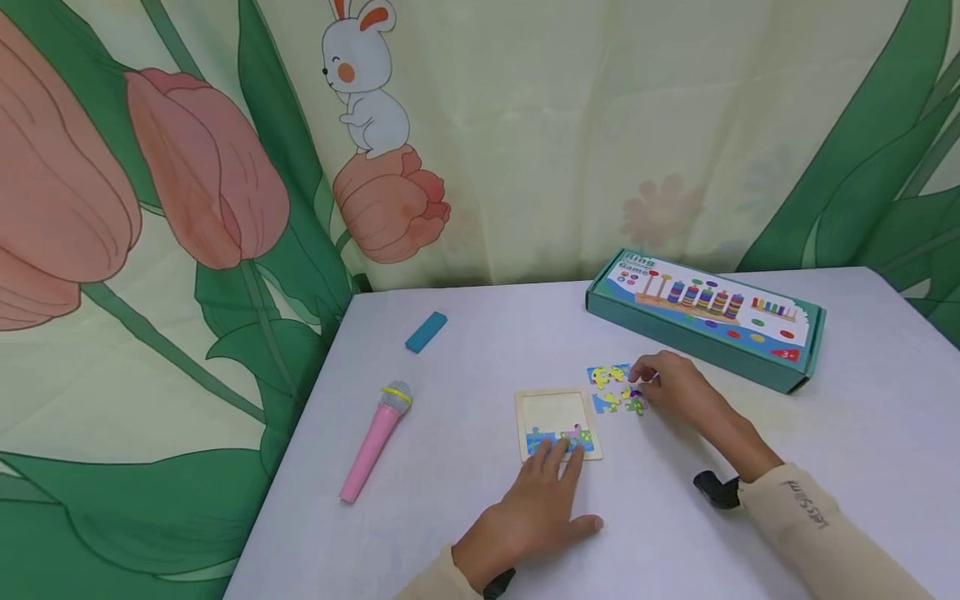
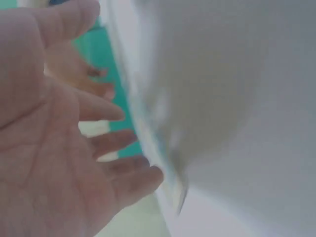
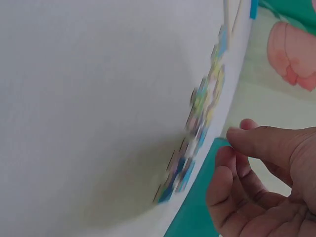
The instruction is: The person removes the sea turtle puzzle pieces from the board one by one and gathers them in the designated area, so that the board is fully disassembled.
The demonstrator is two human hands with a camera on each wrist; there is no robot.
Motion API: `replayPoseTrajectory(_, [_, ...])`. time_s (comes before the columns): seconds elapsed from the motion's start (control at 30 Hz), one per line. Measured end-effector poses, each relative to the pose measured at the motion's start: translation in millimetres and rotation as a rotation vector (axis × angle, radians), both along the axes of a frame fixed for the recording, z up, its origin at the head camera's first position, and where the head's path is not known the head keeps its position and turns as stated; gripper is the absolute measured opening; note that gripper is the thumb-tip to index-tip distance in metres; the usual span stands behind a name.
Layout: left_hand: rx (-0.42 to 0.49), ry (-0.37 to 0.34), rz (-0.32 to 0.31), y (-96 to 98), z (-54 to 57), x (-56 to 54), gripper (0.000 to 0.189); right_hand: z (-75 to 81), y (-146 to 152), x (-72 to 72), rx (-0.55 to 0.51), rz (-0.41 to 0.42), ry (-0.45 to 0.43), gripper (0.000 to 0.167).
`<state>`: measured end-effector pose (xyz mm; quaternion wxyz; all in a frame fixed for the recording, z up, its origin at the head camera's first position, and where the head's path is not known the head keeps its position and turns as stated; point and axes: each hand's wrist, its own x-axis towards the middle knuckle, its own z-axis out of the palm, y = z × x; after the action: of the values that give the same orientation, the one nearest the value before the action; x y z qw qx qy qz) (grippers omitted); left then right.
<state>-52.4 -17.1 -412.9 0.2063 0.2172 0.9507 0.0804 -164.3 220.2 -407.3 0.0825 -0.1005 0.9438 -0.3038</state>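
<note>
A wooden puzzle tray (image 1: pixel 552 408) lies flat, with several joined pieces (image 1: pixel 572 437) along its near side. My left hand (image 1: pixel 536 504) spreads straight fingers over the tray's near edge; its palm shows in the left wrist view (image 2: pixel 54 148). Right of the tray, several loose jigsaw pieces (image 1: pixel 609 377) lie grouped on the table. Above their right side hovers my right hand (image 1: pixel 675 390), fingers loosely bent. In the right wrist view its thumb (image 3: pixel 266 143) comes near the fingertips, with nothing visible between them, and the jigsaw pieces (image 3: pixel 202 108) lie apart from it.
A green ring game box (image 1: pixel 705 321) sits at the back right, behind the right hand. On the left are a pink toy microphone (image 1: pixel 375 442) and a blue block (image 1: pixel 426 332). A printed curtain (image 1: pixel 555 150) hangs behind the white table (image 1: pixel 457 383).
</note>
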Motion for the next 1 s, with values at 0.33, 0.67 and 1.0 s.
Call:
replayPoseTrajectory(0.33, [0.115,-0.007,0.062,-62.0,2.0,-65.5,0.100,2.7,-54.7,23.8,-0.009,0.070,0.001,0.012])
replayPoseTrajectory(0.67, [0.142,-0.025,0.030,-67.9,-10.7,-78.5,0.097,-12.7,-103.7,35.5,-0.034,0.184,-0.007,0.028])
replayPoseTrajectory(1.0, [0.131,-0.016,0.071,-64.0,-6.6,-74.4,0.095,-17.9,-109.4,38.3,-0.080,0.248,0.050,0.026])
